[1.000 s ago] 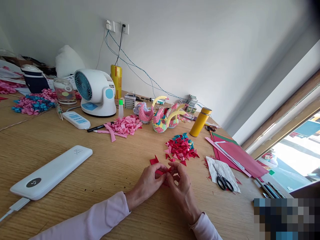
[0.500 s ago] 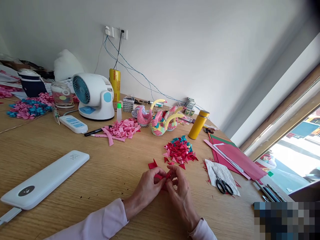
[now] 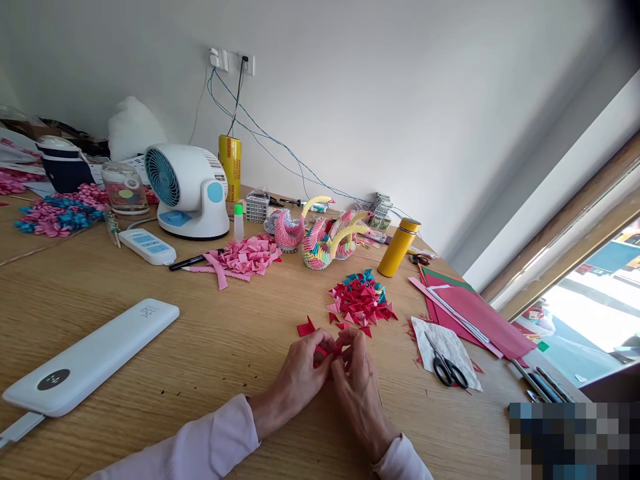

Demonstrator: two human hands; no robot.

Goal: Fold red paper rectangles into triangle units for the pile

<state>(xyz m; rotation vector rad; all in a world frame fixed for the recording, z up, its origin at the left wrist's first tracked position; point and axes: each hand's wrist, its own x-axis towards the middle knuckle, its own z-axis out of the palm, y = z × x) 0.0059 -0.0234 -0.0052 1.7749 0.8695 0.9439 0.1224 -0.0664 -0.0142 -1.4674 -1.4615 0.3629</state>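
Between my fingertips, low in the middle of the view, is a small piece of red paper, mostly covered by the fingers. My left hand pinches it from the left, thumb and index finger closed. From the other side my right hand grips it too, fingers bent and meeting the left fingertips. Just beyond the hands lies a loose red paper piece. Farther off is a pile of folded paper triangles in red, pink and teal.
Black-handled scissors rest on a white tissue at right, beside red paper sheets. A yellow bottle, folded-paper swans, pink paper strips and a white fan stand behind. A white power bank lies left.
My fingers have drawn slightly closer together around the red paper, the right fingers curling in more. The view has shifted very slightly; everything else stays in place.
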